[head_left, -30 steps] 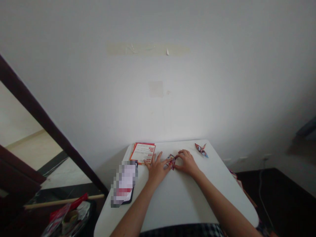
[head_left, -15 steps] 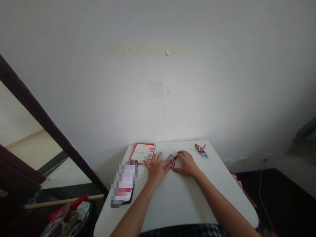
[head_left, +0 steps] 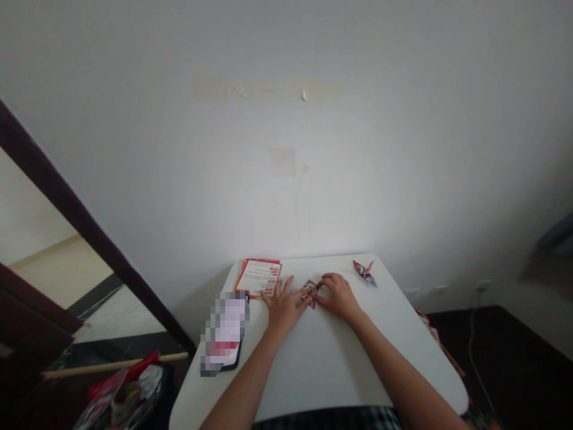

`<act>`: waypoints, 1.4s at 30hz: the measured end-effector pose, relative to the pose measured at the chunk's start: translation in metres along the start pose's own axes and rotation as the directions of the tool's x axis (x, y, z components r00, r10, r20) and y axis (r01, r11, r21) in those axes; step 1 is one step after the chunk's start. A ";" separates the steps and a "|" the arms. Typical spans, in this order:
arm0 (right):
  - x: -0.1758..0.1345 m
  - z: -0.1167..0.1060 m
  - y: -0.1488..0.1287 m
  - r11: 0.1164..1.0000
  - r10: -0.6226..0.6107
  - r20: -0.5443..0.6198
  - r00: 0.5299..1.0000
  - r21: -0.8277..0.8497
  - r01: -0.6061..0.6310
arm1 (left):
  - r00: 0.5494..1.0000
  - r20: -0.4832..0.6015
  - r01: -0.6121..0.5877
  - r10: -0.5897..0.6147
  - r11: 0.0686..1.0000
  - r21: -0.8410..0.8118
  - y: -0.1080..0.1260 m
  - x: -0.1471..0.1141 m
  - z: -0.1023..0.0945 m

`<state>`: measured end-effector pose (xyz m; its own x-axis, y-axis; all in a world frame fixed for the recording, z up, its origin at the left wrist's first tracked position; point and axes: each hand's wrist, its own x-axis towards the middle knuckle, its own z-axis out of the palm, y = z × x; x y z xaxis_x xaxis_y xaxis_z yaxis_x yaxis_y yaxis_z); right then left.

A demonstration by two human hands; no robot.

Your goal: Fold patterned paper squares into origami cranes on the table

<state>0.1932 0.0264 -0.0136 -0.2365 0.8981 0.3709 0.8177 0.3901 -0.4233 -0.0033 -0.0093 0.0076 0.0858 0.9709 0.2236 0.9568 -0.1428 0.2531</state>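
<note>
A small printed piece of folded paper [head_left: 310, 296] lies on the white table between my hands. My left hand [head_left: 283, 302] rests with its fingers spread, the thumb pressing on the paper's left part. Some of its fingertips reach the edge of the printed sheets [head_left: 258, 277]. My right hand [head_left: 339, 295] has thumb and fingers bent around the right edge of the folded paper, pinching it. A folded paper crane [head_left: 366, 273] in the same kind of printed paper sits farther back on the right.
A phone [head_left: 227, 334], its screen blurred out, lies on the left of the white table [head_left: 331, 370]. The wall [head_left: 286, 215] rises right behind the table. A bin or bag with assorted things [head_left: 129, 394] stands on the floor at lower left.
My right thumb has shifted slightly up and inward along the folded paper, and more of the paper's lower corner shows. My left hand stays in place.
</note>
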 end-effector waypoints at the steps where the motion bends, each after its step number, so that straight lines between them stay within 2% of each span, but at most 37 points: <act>1: 0.000 -0.001 0.000 1.000 -0.003 0.005 1.000 -0.001 0.003 | 1.000 0.004 0.005 -0.005 1.000 0.006 0.001 0.000 -0.001; 12: -0.004 -0.008 -0.001 0.998 -0.068 0.047 0.997 0.002 0.068 | 1.000 -0.006 0.015 -0.015 1.000 -0.016 -0.001 0.001 0.004; 20: -0.001 -0.008 0.002 0.999 -0.042 0.083 0.996 0.001 0.042 | 1.000 -0.005 0.002 -0.002 1.000 -0.028 -0.003 0.001 0.005; 35: -0.001 -0.002 -0.005 0.997 -0.032 -0.015 0.999 -0.075 0.031 | 1.000 0.006 0.003 -0.002 1.000 -0.007 -0.002 0.002 0.004; 42: 0.006 -0.003 -0.007 0.993 0.022 -0.005 1.000 -0.115 -0.022 | 1.000 -0.012 -0.003 0.002 1.000 -0.023 -0.003 0.002 0.007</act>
<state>0.1880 0.0281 -0.0058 -0.2158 0.9053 0.3660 0.8777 0.3441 -0.3335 -0.0042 -0.0052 0.0005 0.0846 0.9681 0.2359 0.9500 -0.1498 0.2739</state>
